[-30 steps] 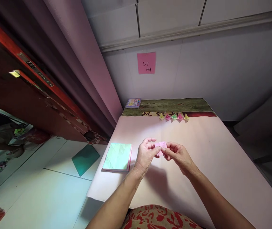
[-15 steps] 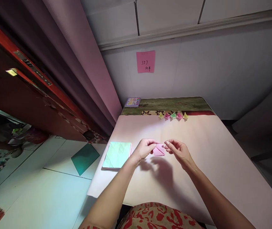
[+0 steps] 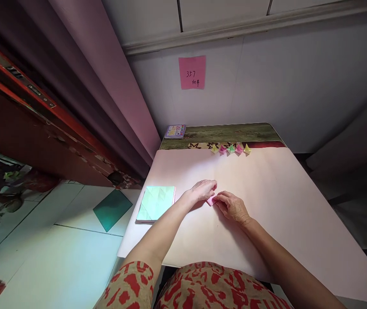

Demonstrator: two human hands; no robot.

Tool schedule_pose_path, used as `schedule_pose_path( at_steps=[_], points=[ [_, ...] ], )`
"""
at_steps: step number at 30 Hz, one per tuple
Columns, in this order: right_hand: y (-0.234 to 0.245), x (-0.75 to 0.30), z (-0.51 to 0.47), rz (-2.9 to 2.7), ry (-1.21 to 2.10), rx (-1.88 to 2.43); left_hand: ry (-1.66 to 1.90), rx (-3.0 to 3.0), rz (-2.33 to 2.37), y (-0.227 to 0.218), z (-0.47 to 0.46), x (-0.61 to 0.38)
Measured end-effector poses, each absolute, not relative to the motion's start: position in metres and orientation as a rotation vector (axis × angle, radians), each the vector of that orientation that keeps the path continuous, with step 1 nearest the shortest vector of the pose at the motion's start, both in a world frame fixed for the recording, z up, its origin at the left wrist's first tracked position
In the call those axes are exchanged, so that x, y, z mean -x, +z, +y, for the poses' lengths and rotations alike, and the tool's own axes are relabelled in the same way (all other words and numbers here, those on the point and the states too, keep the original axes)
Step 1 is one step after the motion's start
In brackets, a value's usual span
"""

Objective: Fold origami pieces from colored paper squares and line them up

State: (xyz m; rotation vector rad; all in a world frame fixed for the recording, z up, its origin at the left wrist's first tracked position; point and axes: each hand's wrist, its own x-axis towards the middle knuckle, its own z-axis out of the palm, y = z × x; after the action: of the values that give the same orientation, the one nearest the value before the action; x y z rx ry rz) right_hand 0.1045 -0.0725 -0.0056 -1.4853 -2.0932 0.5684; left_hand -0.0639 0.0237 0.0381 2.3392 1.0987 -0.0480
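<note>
A small piece of pink folded paper (image 3: 211, 201) lies on or just above the pale sheet covering the table, between my hands and mostly hidden by them. My left hand (image 3: 203, 189) bends over its far left side with curled fingers. From the right, my right hand (image 3: 233, 207) pinches its edge with closed fingers. Both hands touch the paper, almost meeting each other. To the left rests a stack of square paper (image 3: 156, 203), light green on top with pink edges beneath.
A row of several small folded paper pieces (image 3: 231, 149) in yellow, pink and green stands along the far edge. A small printed packet (image 3: 175, 131) lies at the back left corner. A pink note (image 3: 192, 72) hangs on the wall. A green square (image 3: 112, 210) is on the floor.
The pink paper has gone from being held up in my left hand to down near the table. My right hand has come in from apart and now grips it too.
</note>
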Motion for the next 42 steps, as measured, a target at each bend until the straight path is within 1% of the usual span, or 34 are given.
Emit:
schedule_pose_path(
  at_steps=[4, 10, 19, 30, 36, 42],
  points=[
    [-0.007, -0.106, -0.067, -2.148, 0.559, 1.459, 0.096, -2.422, 1.245, 0.031, 0.008, 0.07],
    [-0.011, -0.106, -0.065, -2.112, 0.565, 1.472, 0.175, -2.387, 1.403, 0.023, -0.02, 0.085],
    [-0.019, -0.107, -0.065, -2.046, 0.528, 1.475, 0.378, -2.393, 1.157, 0.021, -0.032, 0.111],
    [-0.014, -0.104, -0.065, -2.038, 0.585, 1.605, 0.396, -2.35, 1.263, 0.02, -0.036, 0.104],
    [-0.007, -0.099, -0.057, -2.023, 0.587, 1.757, 0.446, -2.172, 1.483, 0.018, -0.037, 0.094],
    [0.002, -0.093, -0.053, -1.941, 0.663, 1.871, 0.441, -2.036, 1.581, 0.022, -0.033, 0.087]
  ],
)
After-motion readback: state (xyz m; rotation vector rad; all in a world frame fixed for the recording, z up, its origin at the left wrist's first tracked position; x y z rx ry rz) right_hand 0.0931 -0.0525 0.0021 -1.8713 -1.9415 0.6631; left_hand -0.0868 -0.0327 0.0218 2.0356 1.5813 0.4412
